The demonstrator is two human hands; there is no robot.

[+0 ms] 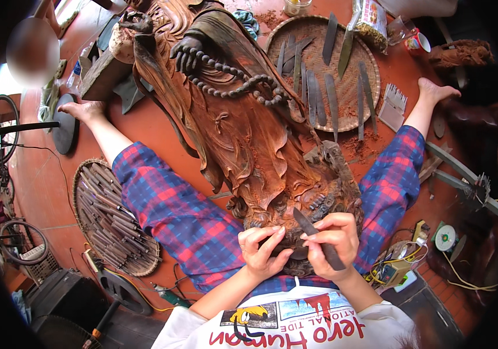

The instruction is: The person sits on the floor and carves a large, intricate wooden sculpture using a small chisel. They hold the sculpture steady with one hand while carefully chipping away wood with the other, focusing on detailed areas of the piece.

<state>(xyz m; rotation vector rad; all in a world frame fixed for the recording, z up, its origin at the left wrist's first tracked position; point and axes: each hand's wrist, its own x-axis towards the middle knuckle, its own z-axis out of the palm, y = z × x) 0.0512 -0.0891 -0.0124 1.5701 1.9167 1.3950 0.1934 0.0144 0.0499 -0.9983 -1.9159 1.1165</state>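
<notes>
A carved wooden statue (254, 157), reddish brown with robes and a string of beads, lies tilted between my outstretched legs, its base toward me. My right hand (336, 241) is closed round a flat dark metal blade (305, 223), pinched between thumb and fingers. The blade's tip points up and left, over the carved edge near the statue's foot. I cannot tell if it touches the wood. Beside it, my left hand (262, 250) rests at the base's near edge, fingers bent, thumb apart from the index finger, nothing visible between them.
Several flat blades lie on a round woven tray (353, 119) at the far right, with reddish wood shavings around. An oval basket (144, 256) of wooden-handled tools stands left of my leg. A blurred person (32, 52) is at the far left. Cables (397, 264) lie at the right.
</notes>
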